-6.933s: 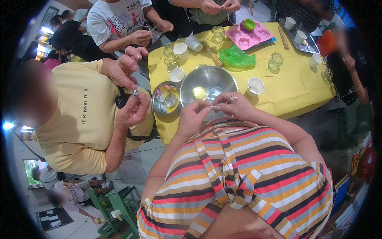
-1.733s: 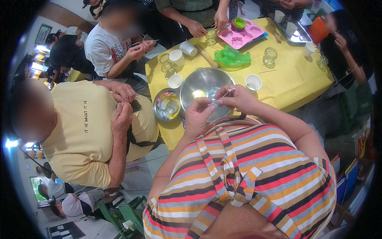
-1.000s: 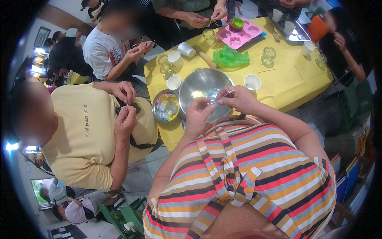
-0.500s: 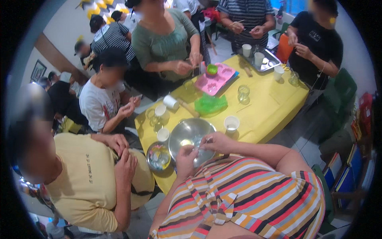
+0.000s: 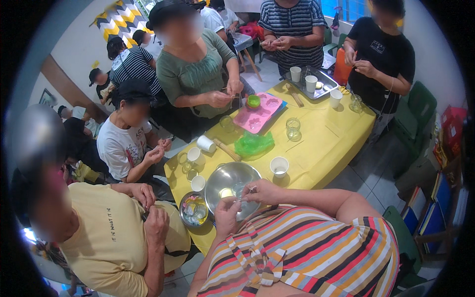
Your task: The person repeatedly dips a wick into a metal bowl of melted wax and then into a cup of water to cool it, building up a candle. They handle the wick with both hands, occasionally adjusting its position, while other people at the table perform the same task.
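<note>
Over the near edge of a large steel mixing bowl (image 5: 222, 172), my left hand (image 5: 227, 213) and my right hand (image 5: 261, 192) meet with fingertips pinched. Between them is a thin whitish strand, mostly hidden by the fingers; its exact kind is too small to tell. Inside the bowl lie a small round yellowish piece (image 5: 226, 193) and a clear glass jar (image 5: 239, 188), partly covered by my hands. Left of it stands a smaller metal bowl (image 5: 182, 212) holding a glass jar and colourful bits. A white paper cup (image 5: 279, 167) stands just beyond my right hand.
A yellow-covered table (image 5: 316, 148) carries a green plastic bag (image 5: 253, 144), a pink mould (image 5: 255, 118), a glass jar (image 5: 293, 129), more paper cups and a metal tray (image 5: 321, 79). Several people work around it; a person in a yellow shirt (image 5: 104, 222) sits close on my left.
The view has shifted slightly, so the table sits a little lower and further left. My hands stay pinched together over the bowl, the left one slightly lower in the picture.
</note>
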### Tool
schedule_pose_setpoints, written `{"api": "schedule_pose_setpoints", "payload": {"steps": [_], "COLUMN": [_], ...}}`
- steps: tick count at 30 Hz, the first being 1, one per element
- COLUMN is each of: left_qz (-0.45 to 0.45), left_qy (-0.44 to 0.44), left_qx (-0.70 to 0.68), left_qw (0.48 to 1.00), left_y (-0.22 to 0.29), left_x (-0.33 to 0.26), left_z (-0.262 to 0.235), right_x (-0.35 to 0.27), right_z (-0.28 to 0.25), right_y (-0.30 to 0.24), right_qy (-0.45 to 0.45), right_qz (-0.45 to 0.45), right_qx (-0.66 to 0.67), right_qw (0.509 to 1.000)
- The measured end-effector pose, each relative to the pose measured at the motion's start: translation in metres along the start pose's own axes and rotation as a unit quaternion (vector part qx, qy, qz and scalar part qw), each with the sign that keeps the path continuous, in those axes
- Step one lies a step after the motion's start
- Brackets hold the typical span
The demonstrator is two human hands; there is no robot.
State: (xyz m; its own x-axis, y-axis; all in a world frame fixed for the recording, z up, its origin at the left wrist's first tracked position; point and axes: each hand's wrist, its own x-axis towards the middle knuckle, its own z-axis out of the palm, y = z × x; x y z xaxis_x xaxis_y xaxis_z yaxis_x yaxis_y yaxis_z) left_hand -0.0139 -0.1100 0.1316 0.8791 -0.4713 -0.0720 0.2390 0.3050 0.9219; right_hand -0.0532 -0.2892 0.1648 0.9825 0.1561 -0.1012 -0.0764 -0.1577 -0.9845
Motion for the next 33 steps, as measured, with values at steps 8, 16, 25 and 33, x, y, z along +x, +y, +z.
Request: {"api": "schedule_pose_setpoints", "payload": {"steps": [8,16,25,33], "left_qz": [0.005,0.013,0.016,0.009], "left_qy": [-0.005,0.001,0.0,-0.008], "left_qx": [-0.006,0.028,0.031,0.038], "left_qw": [1.0,1.0,0.999,0.999], "left_y": [0.003,0.006,0.005,0.004], "left_x": [-0.003,-0.004,-0.003,0.0], "left_z": [0.003,0.002,0.001,0.0], "right_x": [0.0,0.0,0.003,0.002], "right_z": [-0.004,-0.006,-0.001,-0.001], "right_y": [-0.004,-0.011,0.001,0.003], "right_qy": [-0.005,-0.022,-0.022,-0.013], "right_qz": [-0.003,-0.003,-0.031,-0.028], "right_qx": [0.0,-0.022,0.008,-0.012], "right_qw": [1.0,1.0,0.999,0.999]}}
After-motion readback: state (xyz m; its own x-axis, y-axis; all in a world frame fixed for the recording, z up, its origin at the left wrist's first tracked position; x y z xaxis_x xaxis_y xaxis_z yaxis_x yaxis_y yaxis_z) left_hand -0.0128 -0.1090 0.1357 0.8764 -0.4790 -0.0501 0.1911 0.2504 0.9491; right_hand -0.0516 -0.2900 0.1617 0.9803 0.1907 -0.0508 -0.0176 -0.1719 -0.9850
